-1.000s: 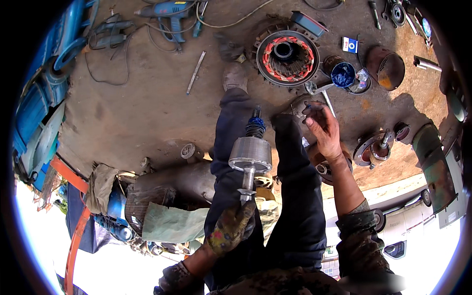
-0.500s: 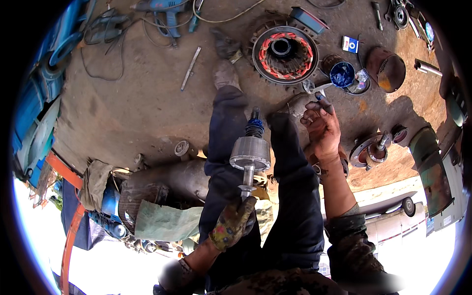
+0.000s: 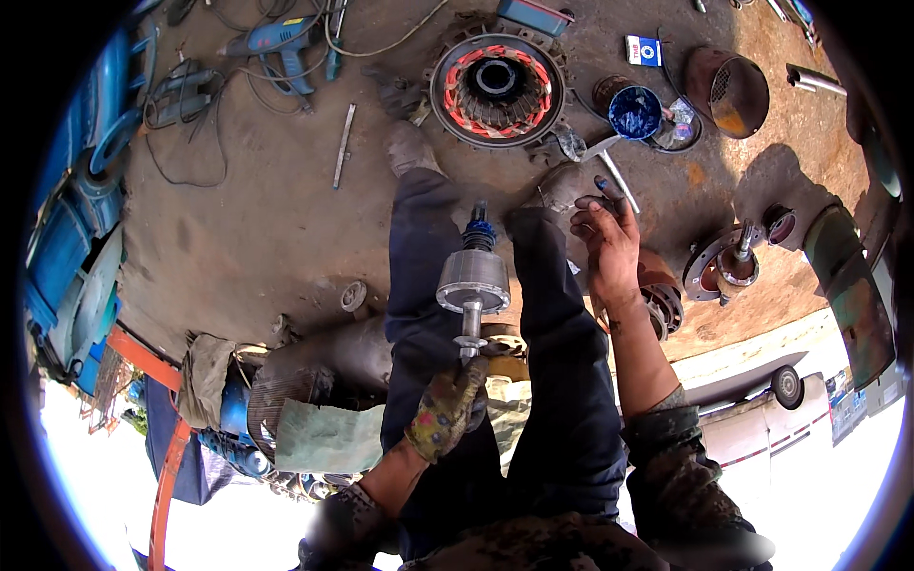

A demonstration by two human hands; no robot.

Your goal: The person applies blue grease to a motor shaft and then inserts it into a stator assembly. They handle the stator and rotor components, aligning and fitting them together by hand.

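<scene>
seen slightly further left and higher than in the earlier frame: the metal rotor (image 3: 473, 281), located between the knees, over the inner edge of the left trouser leg (image 3: 414, 257). pointing away from the body with its blue-smeared shaft end (image 3: 479, 231), toward the lap with its plain end; aligned lengthwise nearly straight up the view, leaning a touch right. gripped at the plain end by the gloved left hand (image 3: 447, 409). best to hold firmly there, keep the shaft steady, coat evenly all round, and let no grit or cloth touch the smeared part. off to the side, bare right hand (image 3: 609, 243), apart from the rotor, loosely open, fingers half curled, visibly holding nothing. farther out, on the ground: red-wound stator (image 3: 498, 130), then blue-filled tin (image 3: 611, 103).
</scene>
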